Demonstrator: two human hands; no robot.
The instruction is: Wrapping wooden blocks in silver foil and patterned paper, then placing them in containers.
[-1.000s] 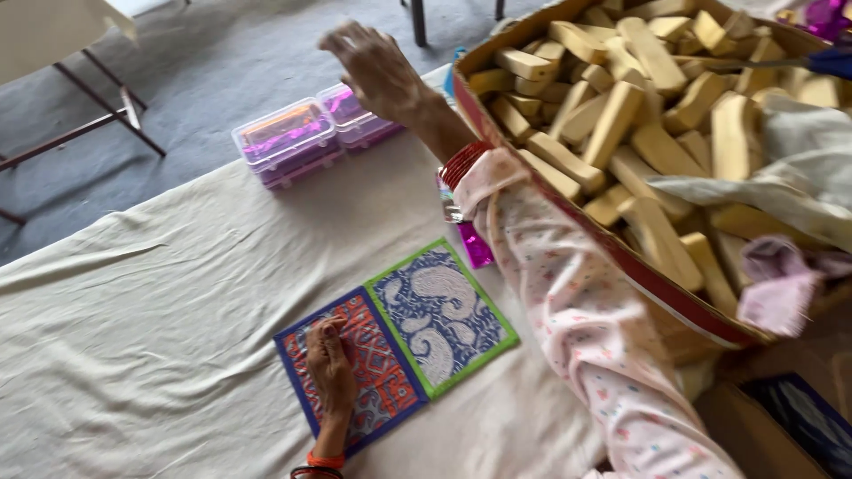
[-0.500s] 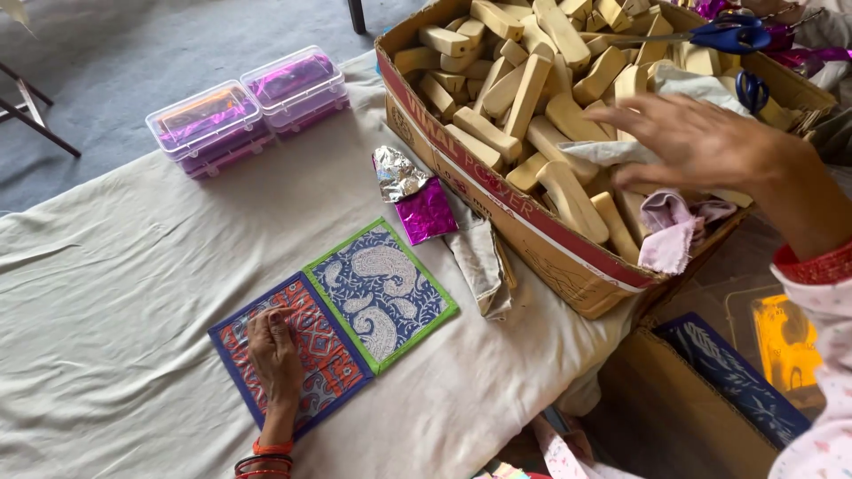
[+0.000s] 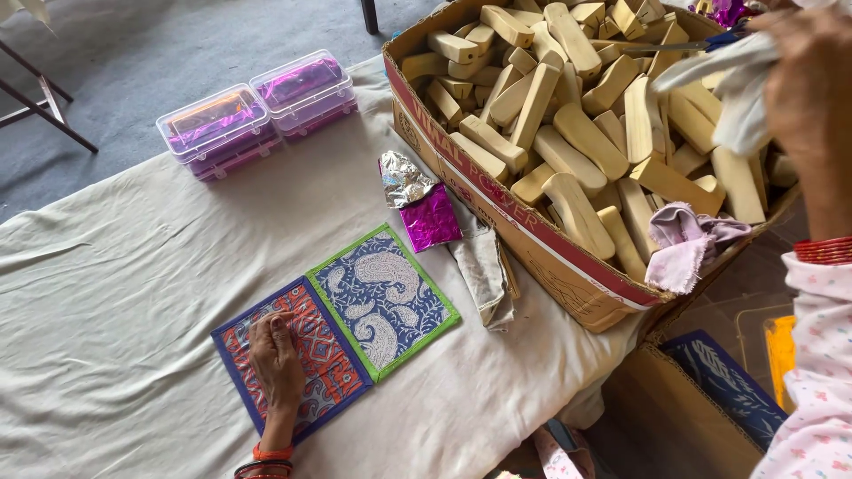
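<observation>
While the left hand (image 3: 277, 359) lies flat, fingers spread and grasping nothing, on the red mat (image 3: 297, 355), the right hand (image 3: 812, 84) is up at the far right above the box (image 3: 532, 235), its grip clenched on a white cloth (image 3: 728, 84) that hangs over the wooden blocks (image 3: 568, 133). Red mat sits on the desk (image 3: 115, 293), which is covered with a pale sheet; a blue mat (image 3: 382, 297) with a green border lies touching its right edge. Just beyond the blue mat lie a crumpled silver foil (image 3: 404, 177) and a magenta foil (image 3: 432, 217), beside the box's near wall. A grey rag (image 3: 484, 266) lies along the foot of that wall. Inside the box, on the blocks at the near right corner, rests a lilac cloth (image 3: 688, 244). Two clear cases (image 3: 257, 111) holding purple and orange foil stand side by side at the desk's far edge, well apart from both hands. Red bangles ring both wrists
</observation>
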